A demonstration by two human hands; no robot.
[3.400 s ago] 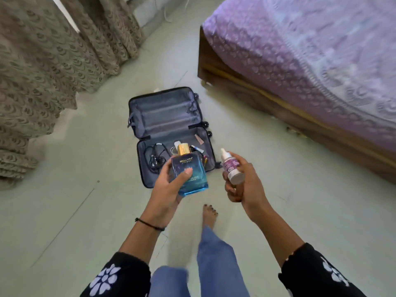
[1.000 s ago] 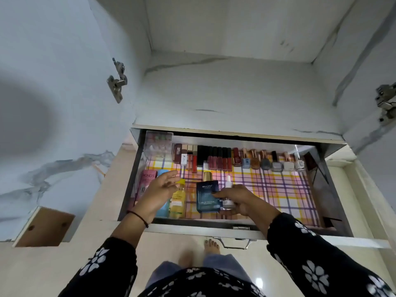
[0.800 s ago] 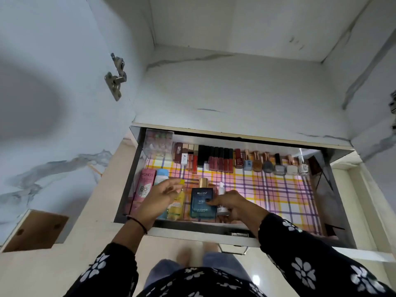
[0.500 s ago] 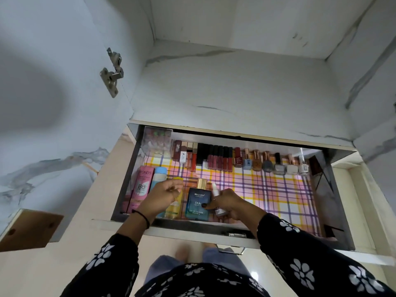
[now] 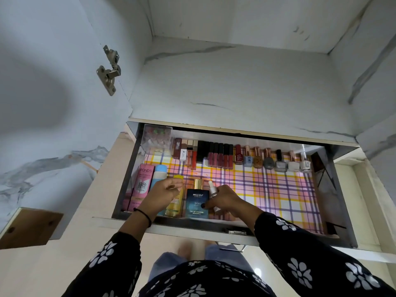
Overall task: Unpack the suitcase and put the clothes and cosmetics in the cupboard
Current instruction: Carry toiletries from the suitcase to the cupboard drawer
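Pinched dropper bottle [image 5: 213, 190] in right hand [image 5: 225, 199], low over front edge of drawer [image 5: 128, 172], just right of perfume bottle [image 5: 197, 203] laid flat there; appeared to touch that bottle with one fingertip. Held left hand [image 5: 165, 194] loosely curled over yellow bottle [image 5: 174, 205], gripping nothing visible. Needed, by judgement, to lay dropper bottle on bare liner beside perfume bottle, parallel, not on top; needed slow release, round body likely to roll; could have steadied neighbours with left hand.
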